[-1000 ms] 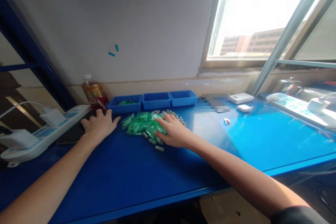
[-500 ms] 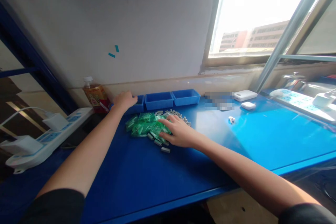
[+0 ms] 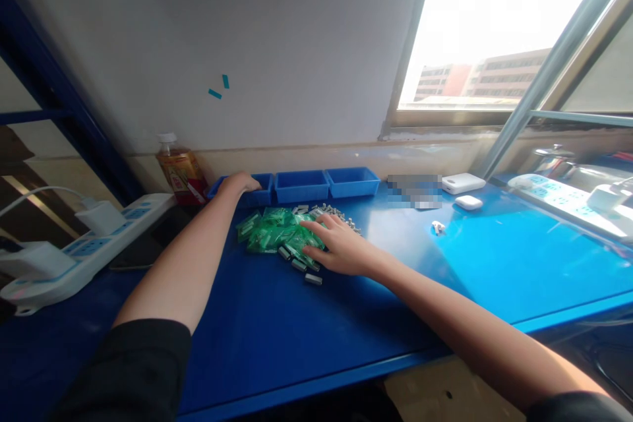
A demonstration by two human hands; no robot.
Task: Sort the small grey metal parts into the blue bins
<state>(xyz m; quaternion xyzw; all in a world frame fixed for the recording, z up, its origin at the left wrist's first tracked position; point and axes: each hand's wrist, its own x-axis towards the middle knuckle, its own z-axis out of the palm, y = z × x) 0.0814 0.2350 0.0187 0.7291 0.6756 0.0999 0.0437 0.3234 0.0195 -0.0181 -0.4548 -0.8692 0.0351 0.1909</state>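
My left hand [image 3: 238, 183] reaches into the leftmost blue bin [image 3: 267, 189]. Its thumb shows, but the other fingers are hidden behind the hand and inside the bin, so what they hold cannot be made out. My right hand [image 3: 341, 245] lies at the right edge of a heap of green plastic packets [image 3: 271, 231], fingers spread and touching it. Several short metal cylinders [image 3: 313, 279] lie loose in front of the heap. Small metal pieces [image 3: 341, 214] are scattered behind my right hand.
Two more blue bins [image 3: 301, 199] continue the row along the wall. A bottle [image 3: 180, 171] and a white power strip [image 3: 93, 257] stand left, beside a dark phone-like slab [image 3: 143, 244]. White cases [image 3: 462, 182] and another power strip [image 3: 558, 201] lie right, on the blue table [image 3: 257, 343].
My left hand has moved from above the leftmost bin down into it. My right hand stays at the green packets. The view has shifted slightly.
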